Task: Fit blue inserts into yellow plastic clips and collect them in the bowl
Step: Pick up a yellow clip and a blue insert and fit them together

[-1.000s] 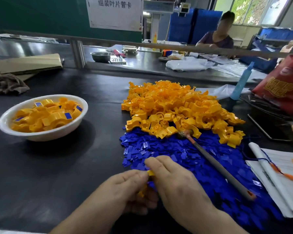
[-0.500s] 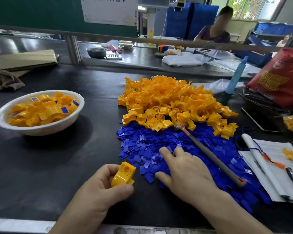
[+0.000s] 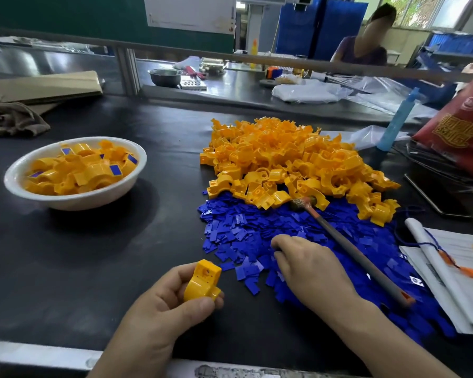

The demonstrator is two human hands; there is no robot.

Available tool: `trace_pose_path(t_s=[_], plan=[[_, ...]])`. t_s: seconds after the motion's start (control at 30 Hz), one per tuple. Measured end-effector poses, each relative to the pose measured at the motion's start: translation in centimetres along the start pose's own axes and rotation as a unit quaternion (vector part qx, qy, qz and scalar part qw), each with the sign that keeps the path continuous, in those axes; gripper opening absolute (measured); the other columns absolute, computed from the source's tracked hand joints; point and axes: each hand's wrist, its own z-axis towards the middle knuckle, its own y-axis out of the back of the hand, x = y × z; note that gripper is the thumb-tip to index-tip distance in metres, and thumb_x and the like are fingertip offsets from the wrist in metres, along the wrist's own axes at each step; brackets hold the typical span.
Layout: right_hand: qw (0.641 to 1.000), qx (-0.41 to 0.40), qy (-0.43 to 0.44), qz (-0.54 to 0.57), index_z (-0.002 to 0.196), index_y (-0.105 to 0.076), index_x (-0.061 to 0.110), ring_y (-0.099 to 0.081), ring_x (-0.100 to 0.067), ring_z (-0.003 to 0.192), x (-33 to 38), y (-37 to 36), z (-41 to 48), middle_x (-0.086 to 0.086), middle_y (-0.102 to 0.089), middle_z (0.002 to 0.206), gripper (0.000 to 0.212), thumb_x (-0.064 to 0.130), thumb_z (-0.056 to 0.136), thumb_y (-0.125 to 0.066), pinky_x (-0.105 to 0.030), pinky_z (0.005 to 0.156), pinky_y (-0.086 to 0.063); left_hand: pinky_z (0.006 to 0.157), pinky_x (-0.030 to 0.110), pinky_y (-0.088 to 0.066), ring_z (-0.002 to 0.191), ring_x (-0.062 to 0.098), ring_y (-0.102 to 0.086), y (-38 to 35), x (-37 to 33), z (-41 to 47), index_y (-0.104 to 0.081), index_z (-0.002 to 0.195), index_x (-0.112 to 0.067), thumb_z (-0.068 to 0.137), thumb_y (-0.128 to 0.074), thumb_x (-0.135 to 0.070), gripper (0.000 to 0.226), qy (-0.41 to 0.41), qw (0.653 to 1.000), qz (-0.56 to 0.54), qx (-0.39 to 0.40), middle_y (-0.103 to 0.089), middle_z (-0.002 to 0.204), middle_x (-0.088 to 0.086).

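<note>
My left hand point(image 3: 164, 309) grips one yellow clip point(image 3: 202, 281) near the table's front edge, thumb under it and fingers behind. My right hand point(image 3: 309, 268) lies on the heap of blue inserts point(image 3: 243, 230), its fingers curled down into the pieces; what the fingertips hold is hidden. Behind the blue heap rises a big pile of yellow clips point(image 3: 290, 156). A white bowl point(image 3: 74, 200) at the left holds several yellow clips fitted with blue inserts.
A long grey stick tool point(image 3: 350, 249) lies slantwise across the blue heap, right of my right hand. Papers point(image 3: 453, 271) lie at the right edge, with a red bag point(image 3: 464, 126) and blue bottle point(image 3: 396, 121) behind. A person sits beyond the rail point(image 3: 257, 60).
A second ago both hands were together on a clip. They parted: my left hand keeps the yellow clip and my right hand moved onto the blue inserts, where its fingers have curled.
</note>
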Motion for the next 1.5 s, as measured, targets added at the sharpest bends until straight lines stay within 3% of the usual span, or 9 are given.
trace_pose_path(t_s=[0.2, 0.37, 0.5, 0.77, 0.9, 1.0, 1.17, 1.33, 1.5], plan=[[0.997, -0.048, -0.025, 0.060, 0.119, -0.051, 0.029, -0.059, -0.009, 0.074, 0.0, 0.9, -0.4, 0.008, -0.064, 0.084, 0.025, 0.029, 0.094, -0.053, -0.031, 0.069, -0.051, 0.071, 0.025, -0.058, 0.087, 0.032, -0.072, -0.2, 0.6, 0.2, -0.073, 0.092, -0.023, 0.041, -0.090, -0.055, 0.063, -0.010, 0.999, -0.011, -0.028, -0.073, 0.084, 0.019], [0.991, -0.054, -0.045, 0.110, 0.112, -0.060, 0.026, -0.063, -0.007, 0.073, -0.2, 1.3, -0.7, 0.006, -0.068, 0.084, 0.019, 0.027, 0.094, -0.055, -0.032, 0.070, -0.053, 0.071, 0.025, -0.059, 0.088, 0.034, -0.072, -0.3, 0.7, 0.2, -0.074, 0.089, -0.023, 0.059, -0.086, -0.035, 0.034, -0.011, 0.999, -0.007, -0.039, -0.073, 0.082, 0.020], [0.991, -0.052, -0.043, 0.120, 0.100, -0.049, 0.028, -0.060, -0.007, 0.063, -0.7, 1.4, -1.0, 0.007, -0.061, 0.074, 0.004, 0.030, 0.097, -0.046, -0.036, 0.063, -0.053, 0.079, 0.037, -0.052, 0.091, 0.033, -0.072, -0.5, 0.5, 0.0, -0.074, 0.090, -0.023, 0.065, -0.071, -0.029, 0.026, -0.013, 0.999, -0.014, -0.050, -0.074, 0.086, 0.022], [0.983, -0.096, -0.047, 0.151, 0.090, -0.054, 0.029, -0.051, 0.000, 0.088, -0.6, 2.1, -1.7, 0.017, -0.049, 0.098, 0.008, 0.023, 0.095, -0.053, -0.023, 0.073, -0.048, 0.080, 0.038, -0.051, 0.092, 0.030, -0.071, -1.0, 0.4, 0.1, -0.074, 0.093, -0.026, 0.068, -0.075, -0.026, 0.025, -0.022, 0.997, 0.011, -0.074, -0.075, 0.093, 0.018], [0.943, -0.081, -0.087, 0.312, 0.086, -0.061, 0.038, -0.058, -0.005, 0.060, 1.1, 3.7, -3.4, 0.007, -0.062, 0.073, 0.013, 0.028, 0.092, -0.057, -0.018, 0.052, -0.050, 0.070, 0.025, -0.055, 0.078, 0.016, -0.073, -2.3, 0.1, 0.4, -0.075, 0.091, -0.030, 0.052, -0.079, -0.042, 0.042, -0.040, 0.994, 0.047, -0.089, -0.076, 0.085, 0.006], [0.911, -0.047, -0.069, 0.404, 0.089, -0.064, 0.041, -0.059, -0.006, 0.053, 3.8, 4.2, -4.9, 0.008, -0.064, 0.074, 0.016, 0.025, 0.088, -0.060, -0.015, 0.046, -0.048, 0.058, 0.016, -0.053, 0.067, 0.011, -0.070, -3.7, 0.2, 0.8, -0.075, 0.087, -0.026, 0.055, -0.079, -0.025, 0.032, -0.049, 0.994, 0.042, -0.085, -0.075, 0.077, 0.006], [0.938, -0.084, 0.012, 0.337, 0.096, -0.061, 0.037, -0.062, -0.004, 0.078, 6.0, 3.4, -5.8, 0.022, -0.060, 0.089, 0.017, 0.023, 0.088, -0.064, -0.015, 0.061, -0.051, 0.054, 0.020, -0.052, 0.066, 0.015, -0.070, -5.0, 0.2, 0.7, -0.075, 0.087, -0.025, 0.055, -0.079, -0.017, 0.033, -0.038, 0.998, 0.008, -0.051, -0.075, 0.079, 0.012], [0.949, -0.117, 0.050, 0.288, 0.094, -0.067, 0.031, -0.060, 0.000, 0.081, 6.1, 3.2, -5.8, 0.018, -0.062, 0.086, 0.010, 0.027, 0.086, -0.063, -0.012, 0.067, -0.047, 0.051, 0.021, -0.051, 0.064, 0.016, -0.069, -5.1, 0.4, 0.1, -0.075, 0.088, -0.023, 0.061, -0.073, -0.019, 0.027, -0.029, 0.998, -0.008, -0.050, -0.075, 0.079, 0.014], [0.945, -0.098, 0.000, 0.313, 0.092, -0.062, 0.036, -0.060, -0.003, 0.081, 5.9, 3.1, -6.1, 0.016, -0.062, 0.085, 0.009, 0.036, 0.083, -0.065, -0.011, 0.064, -0.047, 0.052, 0.026, -0.050, 0.062, 0.019, -0.067, -5.4, 0.6, -0.3, -0.075, 0.087, -0.018, 0.056, -0.076, -0.037, 0.036, -0.022, 0.998, -0.012, -0.057, -0.073, 0.075, 0.014]])
